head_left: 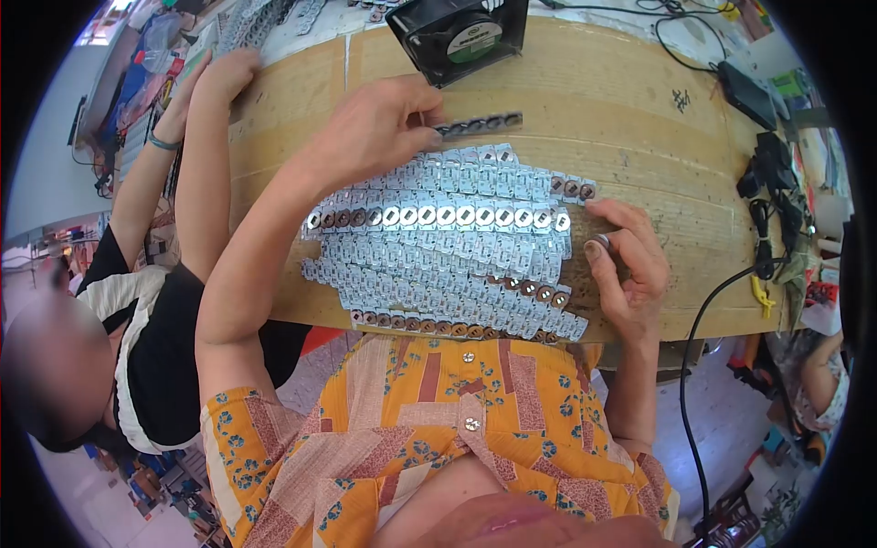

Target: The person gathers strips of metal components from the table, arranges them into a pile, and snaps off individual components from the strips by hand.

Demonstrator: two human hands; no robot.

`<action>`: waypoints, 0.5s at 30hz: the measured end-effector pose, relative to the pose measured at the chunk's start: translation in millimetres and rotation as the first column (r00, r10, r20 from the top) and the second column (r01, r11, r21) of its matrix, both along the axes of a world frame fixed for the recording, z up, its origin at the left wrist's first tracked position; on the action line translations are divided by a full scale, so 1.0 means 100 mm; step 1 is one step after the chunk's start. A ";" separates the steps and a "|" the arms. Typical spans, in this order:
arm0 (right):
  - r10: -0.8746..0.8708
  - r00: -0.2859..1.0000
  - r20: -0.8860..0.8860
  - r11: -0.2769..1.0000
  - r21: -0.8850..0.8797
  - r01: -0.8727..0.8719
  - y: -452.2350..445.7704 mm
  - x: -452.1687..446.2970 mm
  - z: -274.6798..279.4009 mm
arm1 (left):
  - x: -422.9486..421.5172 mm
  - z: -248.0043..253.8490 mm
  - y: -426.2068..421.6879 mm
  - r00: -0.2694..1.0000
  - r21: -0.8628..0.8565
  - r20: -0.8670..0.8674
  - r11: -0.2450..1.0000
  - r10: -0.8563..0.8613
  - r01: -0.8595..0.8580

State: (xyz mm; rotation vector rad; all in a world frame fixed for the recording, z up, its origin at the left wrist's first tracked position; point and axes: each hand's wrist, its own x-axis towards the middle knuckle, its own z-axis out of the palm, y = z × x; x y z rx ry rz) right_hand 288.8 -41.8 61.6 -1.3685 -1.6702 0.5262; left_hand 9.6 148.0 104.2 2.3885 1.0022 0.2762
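Note:
My left hand (pixel 397 123) is closed, thumb and fingers pinching the left end of a dark strip with a row of round pieces (pixel 484 123). The strip is held above the far edge of a spread of silvery metal strips with small square parts (pixel 429 265). One row of these strips carries bright round discs (pixel 448 217); others show brown or dark round pieces. At the right edge of the spread is my right hand (pixel 635 265), fingers bent, thumb and forefinger close around a small dark round piece (pixel 600 242). Its exact kind is too small to tell.
Beyond the strips stands a black fan (pixel 466 41) on the cardboard-covered table (pixel 603 91). Another person's hands (pixel 219 78) are at the far left, near piled metal strips (pixel 256 27). Black cables and adapters (pixel 767 173) lie along the right side.

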 end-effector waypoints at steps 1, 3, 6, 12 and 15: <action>-0.018 1.000 -0.009 1.000 0.016 0.018 0.00 0.01 -0.02 | -0.01 0.06 -0.05 0.999 0.142 0.011 0.989 -0.046 0.044; -0.067 0.998 -0.018 0.997 0.041 0.068 -0.03 0.06 -0.05 | -0.02 0.18 -0.18 0.987 0.410 0.026 0.903 -0.156 0.131; -0.124 0.992 -0.023 0.992 0.021 0.125 -0.09 0.13 -0.06 | -0.05 0.53 -0.49 0.977 0.616 0.090 0.781 -0.194 0.099; -0.202 0.975 -0.097 0.979 0.003 0.203 -0.12 0.17 -0.09 | -0.63 0.50 -0.88 0.600 0.130 0.794 0.938 0.096 -0.322; -0.225 0.968 -0.108 0.974 -0.050 0.220 -0.10 0.14 -0.06 | -0.88 0.35 -0.87 0.841 0.160 0.540 0.977 0.034 -0.142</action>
